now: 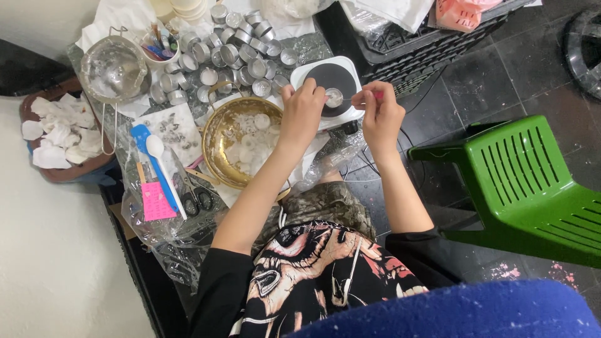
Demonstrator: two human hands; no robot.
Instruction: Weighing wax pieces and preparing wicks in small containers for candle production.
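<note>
your left hand pinches the small metal cup on the hot plate; your right hand pinches a thin pink-tipped stick beside it — a nudge could tip the cup or burn fingertips

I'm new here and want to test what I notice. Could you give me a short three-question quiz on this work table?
1. True or false: both hands are over the small white hotplate.
2. Which thing lies in front of the left hand? A) a gold bowl B) a green stool C) a black crate
3. What fills the far part of the table?

Key
1. True: the left hand steadies a small metal cup on the dark round plate, and the right hand pinches something thin beside it.
2. A, the gold bowl holding white pieces.
3. Many empty metal cups.
</note>
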